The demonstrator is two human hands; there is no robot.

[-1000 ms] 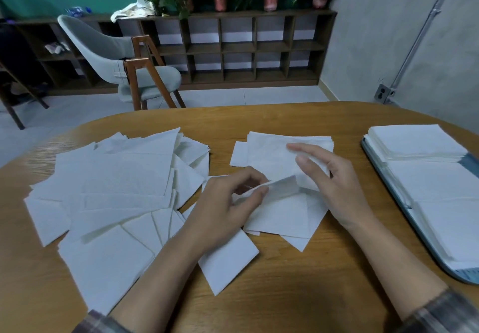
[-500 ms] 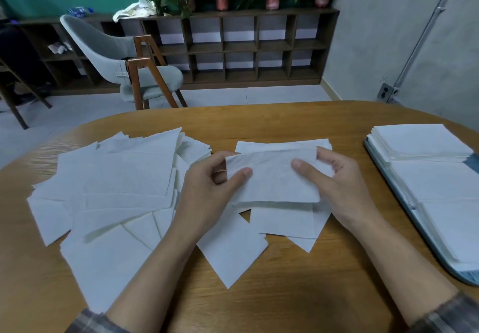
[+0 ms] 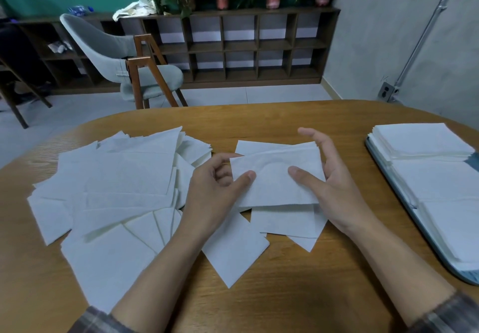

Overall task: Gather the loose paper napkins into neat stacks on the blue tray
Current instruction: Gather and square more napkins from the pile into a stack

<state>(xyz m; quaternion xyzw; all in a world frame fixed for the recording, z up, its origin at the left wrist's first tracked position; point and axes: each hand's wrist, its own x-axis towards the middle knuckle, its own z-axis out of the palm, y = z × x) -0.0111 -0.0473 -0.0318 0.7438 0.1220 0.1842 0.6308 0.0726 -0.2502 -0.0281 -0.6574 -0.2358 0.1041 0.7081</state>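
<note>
I hold one white paper napkin (image 3: 274, 179) flat above the table's middle. My left hand (image 3: 217, 185) pinches its left edge between thumb and fingers. My right hand (image 3: 329, 177) pinches its right side with the thumb on top, index finger stretched out above. Under it lies a small pile of napkins (image 3: 285, 221). A large loose spread of napkins (image 3: 114, 192) covers the table's left part. The blue tray (image 3: 404, 218) sits at the right edge, carrying neat napkin stacks (image 3: 425, 146).
The wooden table (image 3: 259, 293) has a rounded far edge. Behind it stand a grey chair (image 3: 116, 55) with wooden legs, a low dark shelf unit (image 3: 246, 45) with potted plants on top, and a grey wall at right.
Both hands lifted one napkin off the middle pile and hold it flat between them. My right index finger has come off the napkin and now points outward.
</note>
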